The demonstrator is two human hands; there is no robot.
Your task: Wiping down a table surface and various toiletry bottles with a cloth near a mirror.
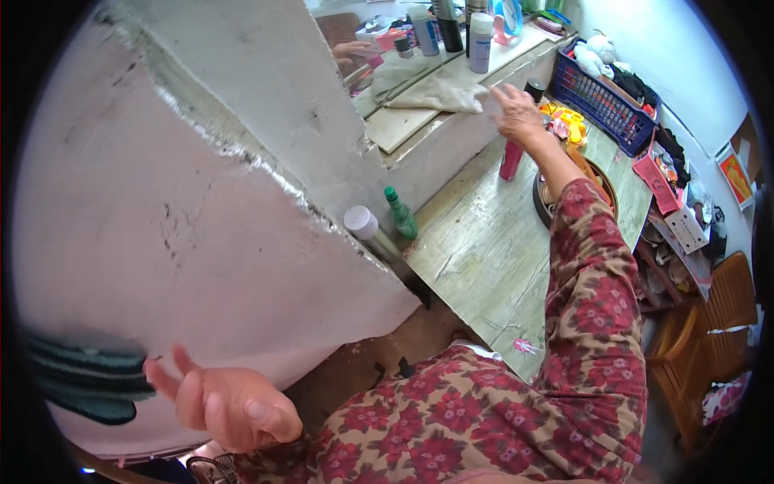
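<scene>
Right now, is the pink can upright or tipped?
Upright: the can has its base on the table, its black cap above; the right hand hides its middle.

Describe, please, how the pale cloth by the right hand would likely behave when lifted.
The cloth would probably be floppy, since it lies in soft, uneven creases near the right hand. It is likely light, looking like a single small piece. Rolling seems unlikely, given its flattened shape.
</scene>
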